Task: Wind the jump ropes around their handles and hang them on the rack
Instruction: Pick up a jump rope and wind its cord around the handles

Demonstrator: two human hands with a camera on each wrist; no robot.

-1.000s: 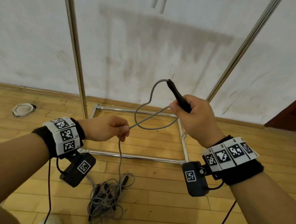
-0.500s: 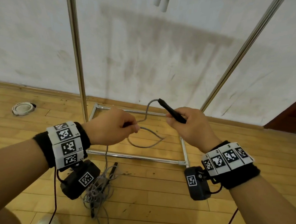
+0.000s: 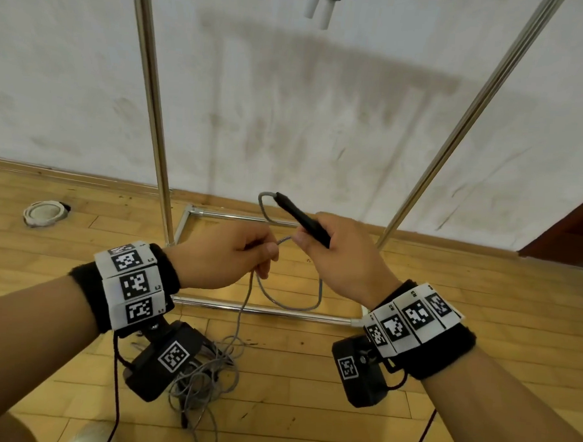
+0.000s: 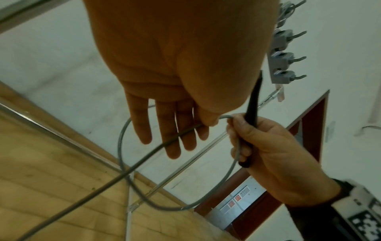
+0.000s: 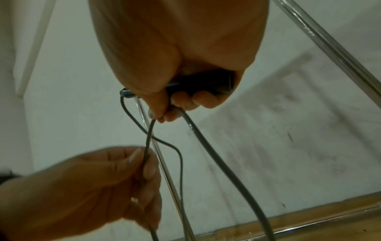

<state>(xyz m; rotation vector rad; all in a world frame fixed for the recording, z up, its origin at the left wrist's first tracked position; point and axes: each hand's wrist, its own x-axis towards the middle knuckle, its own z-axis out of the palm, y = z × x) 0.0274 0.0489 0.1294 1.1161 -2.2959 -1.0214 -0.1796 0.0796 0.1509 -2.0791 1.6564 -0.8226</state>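
Note:
My right hand (image 3: 311,244) grips a black jump rope handle (image 3: 300,218) that points up and to the left. In the right wrist view the handle (image 5: 202,83) lies across the curled fingers, and a strand of rope is pinched under them. The grey rope (image 3: 288,302) leaves the handle tip, hangs in a loop below both hands and runs down to a tangled pile (image 3: 205,379) on the floor. My left hand (image 3: 265,258) pinches the rope just left of the right hand. In the left wrist view its thumb (image 4: 208,120) presses the rope against the fingers.
The metal rack stands ahead against a white wall, with its left pole (image 3: 150,109), right pole (image 3: 478,106) and floor frame (image 3: 260,309). White handles (image 3: 318,7) hang from it at the top. Hooks (image 4: 282,57) show on its bar. A white coil (image 3: 43,213) lies far left.
Both hands have come lower and closer together. The left hand has brought its stretch of rope up to the right hand, and the loop between them now hangs below the hands.

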